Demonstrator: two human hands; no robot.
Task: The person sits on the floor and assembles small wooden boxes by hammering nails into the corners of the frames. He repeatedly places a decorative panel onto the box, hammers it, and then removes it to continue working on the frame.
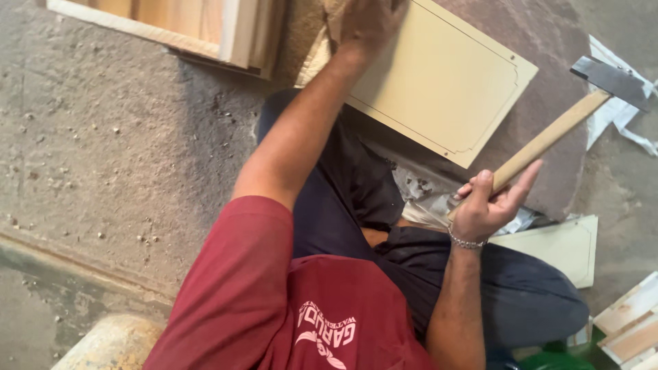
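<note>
Right hand [485,205] wraps its grip around the hammer [576,113] handle, raised beside the cream panel [445,82]; left hand [363,24] presses flat-ish on the panel's top edge, grip unclear.

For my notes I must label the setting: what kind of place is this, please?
Probably a woodworking or furniture workshop. The person sits on a rough concrete floor, the right hand gripping a wooden-handled hammer, the left hand on a cream cabinet panel, with wooden frames nearby.
</note>
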